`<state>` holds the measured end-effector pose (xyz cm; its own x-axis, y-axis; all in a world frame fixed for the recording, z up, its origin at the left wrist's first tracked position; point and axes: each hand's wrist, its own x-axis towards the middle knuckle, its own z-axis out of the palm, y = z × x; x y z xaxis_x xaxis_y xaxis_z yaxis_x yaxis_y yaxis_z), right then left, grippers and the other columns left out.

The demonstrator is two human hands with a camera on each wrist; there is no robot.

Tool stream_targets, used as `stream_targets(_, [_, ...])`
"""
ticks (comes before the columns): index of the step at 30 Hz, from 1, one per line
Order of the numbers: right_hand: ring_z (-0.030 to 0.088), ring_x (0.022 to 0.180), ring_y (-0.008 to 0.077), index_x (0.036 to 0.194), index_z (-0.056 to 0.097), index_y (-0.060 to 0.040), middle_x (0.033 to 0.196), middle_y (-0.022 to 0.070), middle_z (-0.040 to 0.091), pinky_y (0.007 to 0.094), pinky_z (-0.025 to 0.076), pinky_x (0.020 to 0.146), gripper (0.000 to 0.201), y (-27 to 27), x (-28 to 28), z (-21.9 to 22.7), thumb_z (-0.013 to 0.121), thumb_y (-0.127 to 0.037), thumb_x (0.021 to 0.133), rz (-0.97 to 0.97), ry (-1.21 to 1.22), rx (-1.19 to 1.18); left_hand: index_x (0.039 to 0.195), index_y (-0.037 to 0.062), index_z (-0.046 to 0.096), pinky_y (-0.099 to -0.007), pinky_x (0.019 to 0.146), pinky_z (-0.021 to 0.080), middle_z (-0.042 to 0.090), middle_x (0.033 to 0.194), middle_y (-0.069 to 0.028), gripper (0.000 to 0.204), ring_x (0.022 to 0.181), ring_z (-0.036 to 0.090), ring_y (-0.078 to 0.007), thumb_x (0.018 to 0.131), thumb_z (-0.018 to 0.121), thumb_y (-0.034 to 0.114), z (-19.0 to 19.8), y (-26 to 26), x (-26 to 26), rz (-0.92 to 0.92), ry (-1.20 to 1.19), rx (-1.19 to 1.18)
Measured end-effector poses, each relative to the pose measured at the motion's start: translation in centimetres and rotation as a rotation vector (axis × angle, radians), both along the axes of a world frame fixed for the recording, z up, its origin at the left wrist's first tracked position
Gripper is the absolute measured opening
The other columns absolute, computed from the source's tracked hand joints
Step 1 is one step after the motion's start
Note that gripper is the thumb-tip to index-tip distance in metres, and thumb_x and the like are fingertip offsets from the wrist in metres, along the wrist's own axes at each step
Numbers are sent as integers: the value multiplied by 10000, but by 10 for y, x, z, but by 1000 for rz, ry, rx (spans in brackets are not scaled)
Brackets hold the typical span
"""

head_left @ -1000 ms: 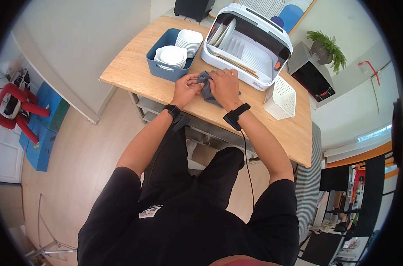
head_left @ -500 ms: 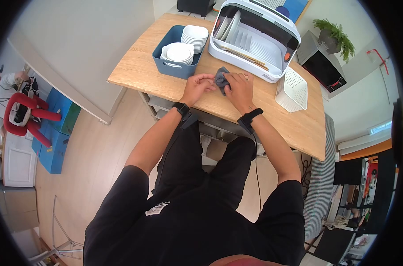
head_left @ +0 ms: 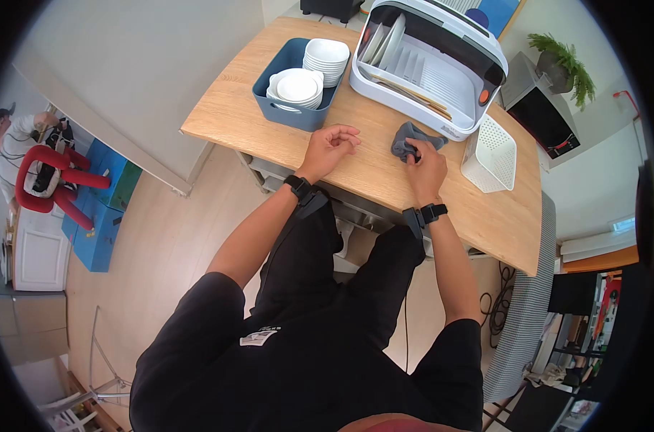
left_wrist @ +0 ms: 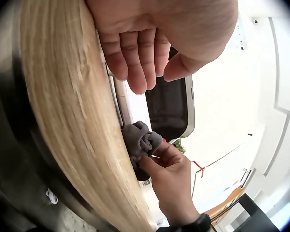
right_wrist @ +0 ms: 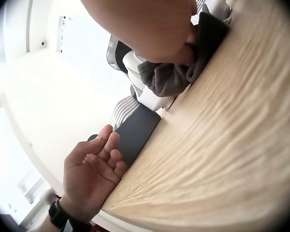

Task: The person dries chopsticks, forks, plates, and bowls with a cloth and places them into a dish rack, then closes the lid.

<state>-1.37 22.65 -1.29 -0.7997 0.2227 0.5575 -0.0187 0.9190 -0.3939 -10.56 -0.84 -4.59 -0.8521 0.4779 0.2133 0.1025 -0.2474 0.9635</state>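
Observation:
A crumpled dark grey cloth lies bunched on the wooden table, just in front of the white dish box. My right hand grips its near side, thumb and fingers pressed into the folds. In the left wrist view the grey cloth forms a lump on the tabletop with the right hand holding it. My left hand is apart from the cloth, near the table's front edge, with loosely bent fingers and nothing in them. In the right wrist view that left hand shows its palm.
A blue basket with stacked white bowls stands at the back left. The white dish box, lid raised, holds plates and chopsticks. A white perforated basket lies right of the cloth. A microwave is farther right.
My right hand has moved right across the table with the grey cloth, away from the left hand. The left hand, earlier at the cloth, is now separate from it.

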Motion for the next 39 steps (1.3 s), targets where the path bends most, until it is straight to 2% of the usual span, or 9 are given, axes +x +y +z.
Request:
stream_targets(5, [661,711,214,1080,753,-139,879,60,691,326,519,629,381,0,2,-11,747,16,731,-18,61,-157,1192,-46,647,-282,825,559,723,1040,-117,277,955,682,-140,922,587,-31,1,1,2,38,38,-29])
stream_targets(15, [677,772,189,1098,744,-143,975,46,716,300,536,707,376,0,5,-18,729,5,753,-42,109,-341,1171,-14,669,-264,820,542,733,1064,-92,256,957,687,-130,917,639,2,5,1,9,20,68,-131])
stream_targets(21, [671,781,201,1106,741,-141,983,46,715,310,539,723,388,2,5,-19,730,6,748,-46,131,-332,1168,37,691,-290,796,540,738,1035,-104,288,906,699,-178,880,674,39,73,-17,12,195,525,-360])
stream_targets(24, [668,786,212,1105,739,-166,975,34,712,333,543,736,382,1,5,-19,719,-21,753,-42,131,-343,1149,42,697,-353,830,540,725,1063,-137,292,942,694,-269,863,706,101,105,-34,-9,378,723,-415])
stream_targets(26, [667,782,212,1106,739,-167,972,34,712,334,543,735,383,2,5,-18,717,-19,754,-45,137,-350,1144,29,691,-388,884,529,711,1123,-169,313,1037,672,-322,864,722,165,118,-47,-23,552,1002,-690])
stream_targets(27, [668,781,216,1108,738,-167,973,35,711,335,544,735,381,2,5,-18,717,-22,756,-44,135,-349,1172,17,679,-480,991,472,699,1162,-187,400,1102,647,-348,874,732,279,112,-54,-36,512,954,-756])
stream_targets(33, [672,779,217,1123,735,-156,992,44,714,320,544,712,387,1,7,-16,726,-9,765,-47,146,-361,1215,13,668,-635,1078,338,704,1150,-189,530,1109,646,-347,872,726,412,93,-63,-30,409,890,-1110])
stream_targets(37, [672,779,209,1144,733,-154,1013,45,717,302,545,678,408,2,7,-18,735,7,770,-35,154,-316,1202,15,680,-610,1073,359,720,1107,-181,510,1080,661,-340,867,733,396,98,-60,-19,450,942,-1086])
stream_targets(39, [672,782,211,1145,733,-155,1016,45,717,303,547,679,408,2,6,-19,735,6,771,-49,141,-327,1124,-13,707,-448,839,491,725,1013,-196,440,924,650,-367,842,780,318,104,-58,-16,484,887,-1000])
